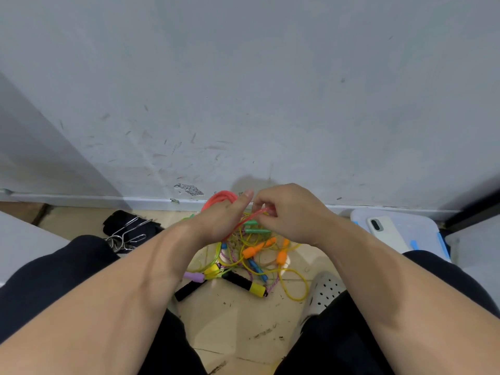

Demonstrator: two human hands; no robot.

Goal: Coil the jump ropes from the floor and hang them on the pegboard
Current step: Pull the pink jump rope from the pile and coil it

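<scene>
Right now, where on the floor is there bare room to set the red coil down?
Bare tile lies between the knees, nearer than the black-and-yellow handle. Crowded: the rope tangle under both hands, metal hooks at left, a grey clog at right.

Our left hand grips a coiled red plastic jump rope (thumb extended), while our right hand pinches its strand just beside.
</scene>
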